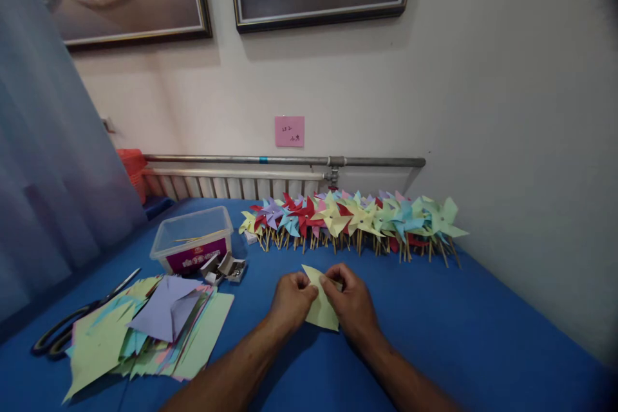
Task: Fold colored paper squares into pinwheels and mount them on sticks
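Both my hands meet over the blue table (458, 335), pinching one pale yellow-green paper square (321, 312). My left hand (291, 300) grips its left side and my right hand (351, 302) grips its right side, with fingertips curled over the upper edge. The paper's pointed top corner sticks up between my thumbs and its lower part lies near the table.
A long row of finished paper pinwheels (352, 219) on sticks lies along the wall. A stack of cut coloured paper (145, 331) and scissors (72, 325) sit at left. A clear plastic box (193, 241) and small open boxes (224, 267) stand behind them.
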The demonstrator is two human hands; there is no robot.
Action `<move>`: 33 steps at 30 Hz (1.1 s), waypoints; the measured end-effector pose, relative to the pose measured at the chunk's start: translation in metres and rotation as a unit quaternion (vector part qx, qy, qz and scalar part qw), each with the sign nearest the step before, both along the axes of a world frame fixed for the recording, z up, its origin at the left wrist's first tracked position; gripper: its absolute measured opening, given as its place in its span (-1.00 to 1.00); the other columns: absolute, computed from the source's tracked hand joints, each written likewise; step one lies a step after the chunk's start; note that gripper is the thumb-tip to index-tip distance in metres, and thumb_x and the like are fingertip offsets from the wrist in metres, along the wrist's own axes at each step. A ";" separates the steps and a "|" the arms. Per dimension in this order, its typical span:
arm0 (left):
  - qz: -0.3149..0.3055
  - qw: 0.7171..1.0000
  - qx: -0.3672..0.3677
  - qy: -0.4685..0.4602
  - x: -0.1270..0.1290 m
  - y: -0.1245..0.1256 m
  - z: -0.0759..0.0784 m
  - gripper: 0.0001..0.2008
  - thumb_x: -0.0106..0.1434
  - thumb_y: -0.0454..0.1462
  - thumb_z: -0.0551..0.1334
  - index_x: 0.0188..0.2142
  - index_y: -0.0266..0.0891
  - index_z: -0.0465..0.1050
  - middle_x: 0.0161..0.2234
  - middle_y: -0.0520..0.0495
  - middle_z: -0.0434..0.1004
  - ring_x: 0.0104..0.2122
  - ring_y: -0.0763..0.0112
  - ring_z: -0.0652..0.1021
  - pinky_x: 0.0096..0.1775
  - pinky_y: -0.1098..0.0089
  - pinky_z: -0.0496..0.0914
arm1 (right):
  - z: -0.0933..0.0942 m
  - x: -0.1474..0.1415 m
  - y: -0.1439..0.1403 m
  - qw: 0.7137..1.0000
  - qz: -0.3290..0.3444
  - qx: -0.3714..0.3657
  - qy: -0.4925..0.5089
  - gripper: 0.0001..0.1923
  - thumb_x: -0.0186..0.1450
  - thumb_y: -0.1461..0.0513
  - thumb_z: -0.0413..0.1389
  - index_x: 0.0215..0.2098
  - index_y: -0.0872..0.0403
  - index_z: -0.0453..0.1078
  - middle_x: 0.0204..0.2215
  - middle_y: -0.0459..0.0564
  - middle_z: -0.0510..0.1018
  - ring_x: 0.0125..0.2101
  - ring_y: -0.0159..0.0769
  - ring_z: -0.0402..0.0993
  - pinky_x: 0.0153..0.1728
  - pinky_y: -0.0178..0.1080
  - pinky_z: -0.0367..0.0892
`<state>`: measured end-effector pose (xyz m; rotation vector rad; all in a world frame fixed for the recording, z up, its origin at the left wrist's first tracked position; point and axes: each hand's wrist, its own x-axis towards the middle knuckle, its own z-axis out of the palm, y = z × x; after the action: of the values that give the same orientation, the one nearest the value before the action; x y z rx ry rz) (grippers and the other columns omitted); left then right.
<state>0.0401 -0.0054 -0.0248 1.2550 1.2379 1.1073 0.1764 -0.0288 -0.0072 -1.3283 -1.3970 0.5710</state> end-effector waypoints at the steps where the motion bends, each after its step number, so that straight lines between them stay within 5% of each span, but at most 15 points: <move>1: 0.002 1.000 -0.009 -0.005 0.000 0.001 0.000 -0.80 -0.02 -0.30 0.30 -0.60 -0.20 0.26 -0.69 0.13 0.30 -0.67 0.55 0.27 -0.57 0.48 0.11 | 0.001 0.000 -0.001 1.000 0.005 0.016 -0.022 -0.82 0.19 0.10 0.16 -0.48 0.01 0.36 -0.49 -0.09 0.50 -0.41 -0.23 0.43 -0.37 -0.26 0.30; 5: 0.003 0.997 -0.058 -0.041 -0.003 0.005 0.004 -0.79 -0.05 -0.36 0.31 -0.61 -0.20 0.25 -0.71 0.14 0.27 -0.70 0.55 0.25 -0.58 0.47 0.11 | 0.003 0.005 -0.002 0.997 0.074 0.006 -0.018 -0.72 0.29 0.00 0.12 -0.40 0.02 0.44 -0.46 -0.07 0.52 -0.40 -0.23 0.43 -0.37 -0.25 0.29; 10: -0.022 0.992 -0.094 -0.081 -0.008 0.004 0.013 -0.85 -0.11 -0.37 0.28 -0.62 -0.22 0.28 -0.68 0.06 0.36 -0.69 0.53 0.31 -0.58 0.47 0.14 | 0.009 0.014 0.002 0.984 0.122 -0.031 0.127 -0.45 0.31 -0.20 0.02 -0.39 0.06 0.54 -0.25 0.08 0.64 -0.23 -0.10 0.51 -0.21 -0.17 0.36; 15: -0.060 0.987 -0.100 -0.114 -0.011 0.001 0.017 -0.88 -0.16 -0.32 0.27 -0.57 -0.26 0.35 -0.65 0.01 0.42 -0.67 0.50 0.35 -0.55 0.45 0.18 | 0.008 0.015 0.005 0.943 0.140 -0.083 0.291 -0.57 0.08 -0.09 0.36 -0.25 0.03 0.58 0.01 0.10 0.59 -0.05 -0.03 0.51 -0.08 -0.10 0.38; 19: -0.067 0.986 -0.097 -0.117 -0.012 0.000 0.018 -0.84 -0.16 -0.28 0.31 -0.56 -0.26 0.35 -0.65 0.02 0.42 -0.66 0.50 0.35 -0.54 0.44 0.18 | 0.000 0.008 0.005 0.898 0.134 -0.138 0.396 -0.38 -0.07 0.03 0.49 -0.06 -0.04 0.51 -0.02 0.03 0.61 -0.07 -0.08 0.54 -0.11 -0.12 0.43; 24: -0.060 0.988 -0.086 -0.112 -0.013 0.002 0.018 -0.83 -0.17 -0.27 0.31 -0.57 -0.24 0.33 -0.67 0.05 0.37 -0.68 0.53 0.30 -0.56 0.45 0.13 | -0.005 0.004 0.004 0.855 0.148 -0.171 0.467 -0.49 0.08 -0.10 0.37 -0.13 0.00 0.51 -0.32 0.01 0.67 -0.19 -0.04 0.59 -0.21 -0.09 0.46; 33: -0.038 0.974 -0.115 -0.190 -0.014 0.001 0.023 -0.80 -0.21 -0.29 0.32 -0.55 -0.24 0.34 -0.64 0.01 0.45 -0.65 0.46 0.38 -0.52 0.42 0.22 | 0.003 -0.004 -0.008 0.850 0.230 -0.153 0.448 -0.50 0.01 0.09 0.46 -0.12 0.00 0.49 -0.26 -0.03 0.67 -0.24 -0.12 0.59 -0.19 -0.14 0.42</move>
<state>0.0263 -0.0045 -0.0021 0.8601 0.9857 1.0550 0.1728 -0.0372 -0.0039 -0.7345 -0.8183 1.5607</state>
